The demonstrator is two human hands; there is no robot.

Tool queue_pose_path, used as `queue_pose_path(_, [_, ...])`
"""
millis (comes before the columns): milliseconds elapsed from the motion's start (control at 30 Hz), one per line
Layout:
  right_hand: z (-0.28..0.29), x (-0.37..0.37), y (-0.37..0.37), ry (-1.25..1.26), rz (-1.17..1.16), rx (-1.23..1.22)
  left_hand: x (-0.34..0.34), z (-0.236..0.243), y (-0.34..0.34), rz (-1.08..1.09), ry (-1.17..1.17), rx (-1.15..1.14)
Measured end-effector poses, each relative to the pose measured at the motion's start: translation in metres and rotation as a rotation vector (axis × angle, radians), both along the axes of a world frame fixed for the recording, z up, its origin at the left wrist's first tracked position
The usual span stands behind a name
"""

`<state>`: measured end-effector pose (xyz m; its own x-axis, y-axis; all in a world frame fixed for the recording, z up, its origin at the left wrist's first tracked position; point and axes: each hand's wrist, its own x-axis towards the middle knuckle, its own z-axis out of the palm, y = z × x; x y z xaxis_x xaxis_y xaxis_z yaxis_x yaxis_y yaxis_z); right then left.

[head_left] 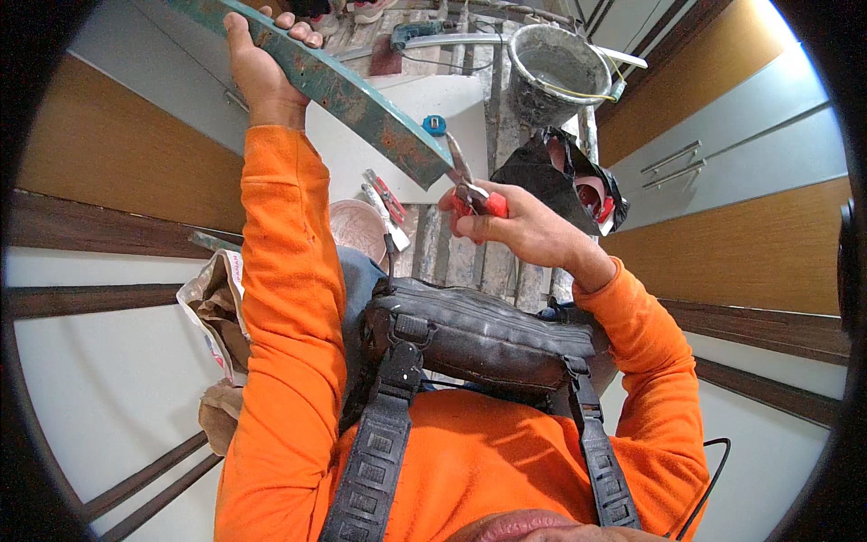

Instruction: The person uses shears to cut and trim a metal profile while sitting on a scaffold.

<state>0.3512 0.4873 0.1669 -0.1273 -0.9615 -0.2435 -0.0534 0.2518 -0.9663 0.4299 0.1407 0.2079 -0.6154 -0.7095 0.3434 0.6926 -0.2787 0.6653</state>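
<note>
My left hand [266, 81] is raised at the upper left, its fingers wrapped round a long, scuffed green metal profile [366, 113] with rusty patches. The profile slants down toward the middle of the view. At its lower end my right hand [533, 226] grips red-handled snips [488, 206]. Their metal blades are at the profile's end; whether they bite into the metal I cannot tell. Just beyond the blades, a small blue tape measure [434, 125] lies on a white board [406, 163].
A plaster-stained bucket [560, 72] and a black plastic bag [558, 172] stand at the right. Farther back lies a corded power drill [414, 33]. A red-handled knife [386, 196] and a tub [358, 228] are near my left forearm, an open paper sack [217, 312] farther left. Cabinets flank both sides.
</note>
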Motion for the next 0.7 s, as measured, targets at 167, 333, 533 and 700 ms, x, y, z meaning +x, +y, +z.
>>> queue_pose_path(167, [0.0,-0.005,-0.001,-0.055,-0.006,-0.038,-0.003,0.003,0.015,0.169,-0.153,0.095])
queue_pose_path(333, [0.001,-0.008,-0.001,-0.191,0.037,-0.01,-0.006,-0.002,0.013,0.12,-0.117,0.098])
queue_pose_path(533, [0.001,-0.002,0.001,-0.137,-0.01,-0.037,-0.009,-0.005,0.013,0.129,-0.131,0.105])
queue_pose_path(700, [0.004,-0.003,0.001,-0.089,0.042,0.003,-0.009,-0.008,0.012,0.083,-0.091,0.102])
